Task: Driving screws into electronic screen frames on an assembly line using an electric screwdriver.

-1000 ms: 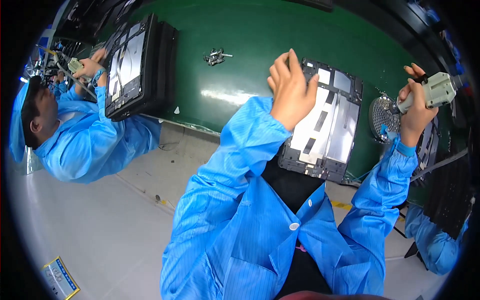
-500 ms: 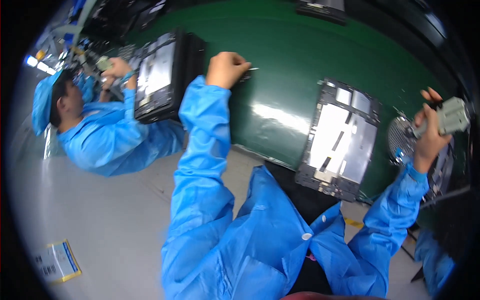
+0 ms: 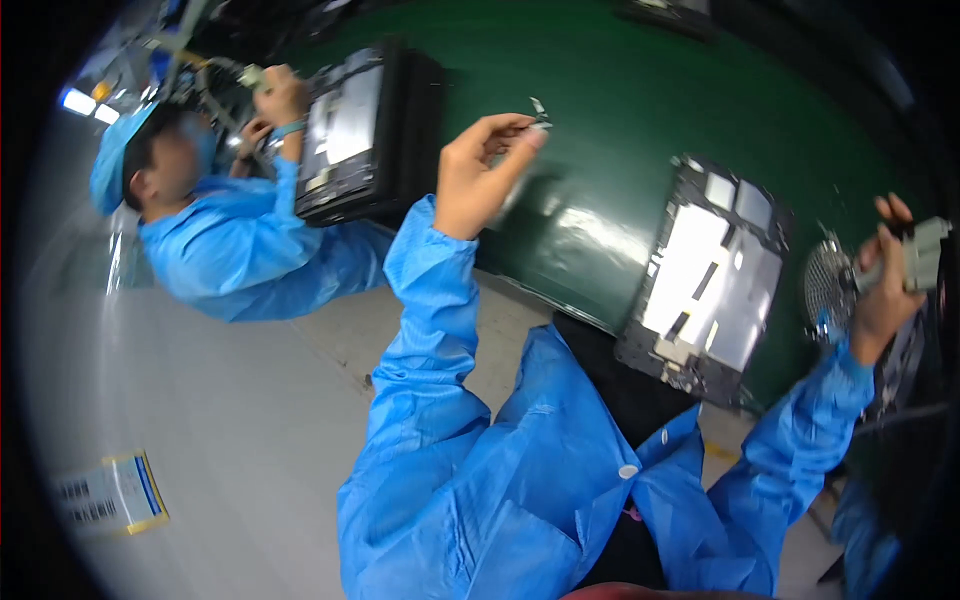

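L grip (image 3: 478,182): thumb & fingertips pinched tog. on a small dark-and-silver part (image 3: 540,110), held up above the green desk (image 3: 560,55), well apart from the panel. Part looks like metal, but it's small & blurred, so can't be sure.

R grip (image 3: 885,287): fingers wrapped round the handle of a pale grey-green power tool (image 3: 927,256), far R of view. Tool's nose points L, toward a round silvery dish (image 3: 824,285) just beside it, w/ a bit of blue at the dish's near rim.

Btwn the 2 grips, nearer the R one: rectangular panel (image 3: 712,285), lying on the desk, its near end by the desk's near edge, in front of the person's blue coat (image 3: 545,480). Black frame, bright silver sheets, dark strips down the middle, 2 smaller silver plates nr the far end.

Further out, L of the L grip: stack of sim. panels (image 3: 415,140), black sides, silver face toward the co-worker (image 3: 235,245), who's in blue coat & cap, one hand on a pale tool (image 3: 253,78). Dark item (image 3: 668,14) at top of view. Grey floor (image 3: 250,420) below, yellow-edged sign (image 3: 120,495) lower L.
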The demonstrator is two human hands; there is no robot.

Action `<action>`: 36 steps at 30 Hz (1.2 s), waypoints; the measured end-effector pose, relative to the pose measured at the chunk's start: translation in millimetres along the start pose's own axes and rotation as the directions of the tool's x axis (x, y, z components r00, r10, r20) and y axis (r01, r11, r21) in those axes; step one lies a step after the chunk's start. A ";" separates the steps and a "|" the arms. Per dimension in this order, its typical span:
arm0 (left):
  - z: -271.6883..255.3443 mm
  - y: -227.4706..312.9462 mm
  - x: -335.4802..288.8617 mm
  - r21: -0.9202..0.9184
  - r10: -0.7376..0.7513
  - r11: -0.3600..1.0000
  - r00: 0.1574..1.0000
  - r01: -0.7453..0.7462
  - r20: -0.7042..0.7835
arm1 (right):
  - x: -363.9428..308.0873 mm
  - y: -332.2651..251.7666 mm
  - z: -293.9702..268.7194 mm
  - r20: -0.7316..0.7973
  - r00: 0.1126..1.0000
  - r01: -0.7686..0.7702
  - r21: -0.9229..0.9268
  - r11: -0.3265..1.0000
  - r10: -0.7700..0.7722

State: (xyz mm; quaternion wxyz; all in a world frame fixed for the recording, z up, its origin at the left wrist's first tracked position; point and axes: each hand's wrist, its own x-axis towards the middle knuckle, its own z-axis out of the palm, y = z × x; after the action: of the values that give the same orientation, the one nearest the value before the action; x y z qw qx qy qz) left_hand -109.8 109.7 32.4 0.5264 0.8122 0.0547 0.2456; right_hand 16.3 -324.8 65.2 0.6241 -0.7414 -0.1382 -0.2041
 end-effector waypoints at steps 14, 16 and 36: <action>103.0 -6.6 66.2 -0.056 -0.099 0.982 0.748 0.180 0.657 | -11.9 -40.3 40.3 -0.167 0.985 -0.024 0.090 0.996 0.039; 104.3 -4.6 63.9 -0.049 -0.103 0.982 0.736 0.183 0.669 | -6.2 -27.7 30.8 -0.123 0.992 0.043 0.081 0.996 -0.033; 108.4 -10.3 59.0 0.026 -0.119 0.990 0.715 0.139 0.689 | -7.8 -34.7 20.1 0.007 0.992 -0.125 0.111 0.986 0.125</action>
State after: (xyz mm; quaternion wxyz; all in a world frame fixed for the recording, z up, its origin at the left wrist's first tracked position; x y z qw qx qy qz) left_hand -7.1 44.9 8.3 0.5360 0.8321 -0.0913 -0.1099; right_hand -3.9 -298.3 88.8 0.6761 -0.7127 -0.1024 -0.1565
